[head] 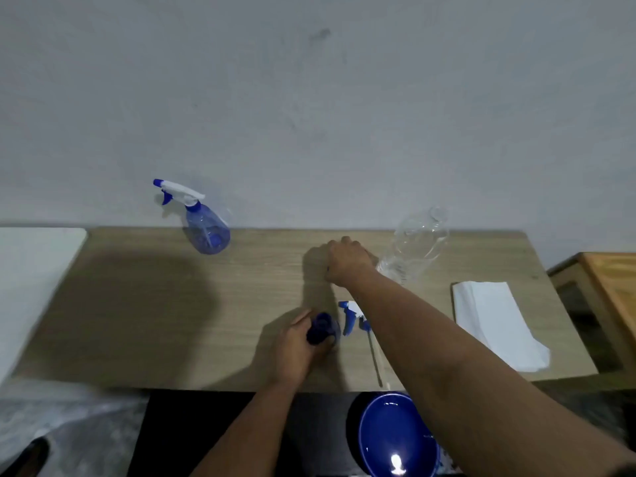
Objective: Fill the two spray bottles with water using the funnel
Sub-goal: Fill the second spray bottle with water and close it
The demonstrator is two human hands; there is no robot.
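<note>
A plain grey wall [309, 98] stood behind a long wood-grain table [137, 321], and a white board [31, 270] butted against the table's left end. Far left on the table, an assembled spray bottle [205, 228] stood upright with its blue-and-white trigger head screwed on, nozzle pointing left.

Down at the near edge, the left hand [296, 349] was curled round a dark blue funnel [321, 328], gripping it from the left side; what the funnel sat on was hidden by the fingers. Just right of it, a detached trigger sprayer [351, 316] lay flat on the table, its dip tube [375, 356] running toward the near edge.

The right arm crossed over that sprayer, and the right hand [347, 261] sat far from the near edge with its fingers bent inward; whether they held anything could not be told from here. Touching its right side, a clear plastic bottle [416, 242] leaned tilted, mouth up and away to the right, looking uncapped.

Further right lay a folded white cloth [495, 321], and past the table's end a wooden cabinet [605, 280]. Below the near edge, a glossy blue plate [389, 438] caught a bright glare.
</note>
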